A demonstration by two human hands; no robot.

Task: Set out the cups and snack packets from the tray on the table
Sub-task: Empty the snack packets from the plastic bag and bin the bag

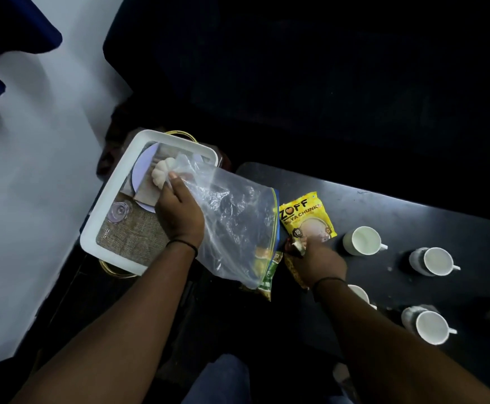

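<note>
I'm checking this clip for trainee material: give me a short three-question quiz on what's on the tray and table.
1. True or false: the yellow packet lies in the white tray.
2. How many cups are clearly visible on the dark table?
3. The left hand grips: A) a cup B) a clear plastic bag C) a plate

Key: 1. False, the right hand holds it at the table. 2. Four; one is partly hidden by the right wrist. 3. B

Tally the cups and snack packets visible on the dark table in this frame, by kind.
Cups: 4, at, and one partly hidden behind the right wrist.
Snack packets: 3, yellow, green, and one under the right hand.
Total: 7
</note>
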